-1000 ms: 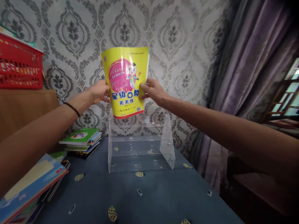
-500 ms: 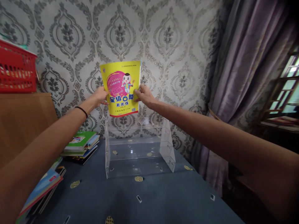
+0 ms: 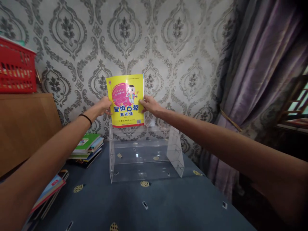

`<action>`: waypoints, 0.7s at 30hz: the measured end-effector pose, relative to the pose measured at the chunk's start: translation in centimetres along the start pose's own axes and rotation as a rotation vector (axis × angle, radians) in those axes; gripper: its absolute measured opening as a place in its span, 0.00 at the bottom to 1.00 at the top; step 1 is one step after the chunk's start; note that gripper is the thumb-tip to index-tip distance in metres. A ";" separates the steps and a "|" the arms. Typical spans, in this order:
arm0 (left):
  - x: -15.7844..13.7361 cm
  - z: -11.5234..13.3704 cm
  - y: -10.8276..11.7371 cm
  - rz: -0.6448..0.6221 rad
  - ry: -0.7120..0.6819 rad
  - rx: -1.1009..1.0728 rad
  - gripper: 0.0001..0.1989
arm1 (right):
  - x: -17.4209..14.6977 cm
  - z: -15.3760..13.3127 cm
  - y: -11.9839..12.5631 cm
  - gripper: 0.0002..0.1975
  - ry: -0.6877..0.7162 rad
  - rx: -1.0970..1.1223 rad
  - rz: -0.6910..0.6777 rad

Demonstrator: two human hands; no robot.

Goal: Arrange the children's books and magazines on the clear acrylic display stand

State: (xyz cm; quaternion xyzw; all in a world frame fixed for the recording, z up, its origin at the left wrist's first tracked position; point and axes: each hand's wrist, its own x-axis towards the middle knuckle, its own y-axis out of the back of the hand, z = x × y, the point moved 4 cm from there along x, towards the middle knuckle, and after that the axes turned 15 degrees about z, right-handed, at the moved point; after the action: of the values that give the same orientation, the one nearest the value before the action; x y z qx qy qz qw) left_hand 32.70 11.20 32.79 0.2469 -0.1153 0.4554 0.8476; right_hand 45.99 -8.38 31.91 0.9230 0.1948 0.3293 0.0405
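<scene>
A yellow workbook with a pink circle and a cartoon child on its cover is held upright, front towards me. My left hand grips its left edge, and my right hand pinches the right edge between thumb and fingers. Below the workbook stands a clear acrylic tiered rack on the table. The workbook's lower edge is at the top rear of the rack; whether it touches the rack I cannot tell. Some fingers are hidden behind the cover.
To the left on the blue patterned tablecloth lie a stack of books and a nearer pile of books. A red basket sits on a wooden cabinet. Patterned wall behind; purple curtain at right.
Both hands have lowered the yellow workbook, bringing its bottom edge closer to the top of the rack. The workbook has straightened slightly. The camera view has shifted a little.
</scene>
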 end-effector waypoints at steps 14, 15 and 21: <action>-0.7 -1.4 -0.1 -0.153 -0.007 0.060 0.13 | -1.1 2.1 -0.6 0.02 -0.198 -0.121 -0.005; -0.9 -1.3 0.0 -0.167 -0.017 0.063 0.15 | -1.2 2.1 -0.5 0.02 -0.186 -0.134 -0.012; -1.7 -1.5 0.4 -0.189 0.002 0.106 0.17 | -1.6 2.2 0.2 0.06 -0.199 -0.156 -0.080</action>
State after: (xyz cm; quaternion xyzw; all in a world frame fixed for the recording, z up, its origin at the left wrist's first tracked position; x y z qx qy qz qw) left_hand 31.37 10.94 30.89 0.3010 -0.0665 0.3792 0.8725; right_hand 46.31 -9.09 29.27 0.9366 0.2006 0.2485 0.1443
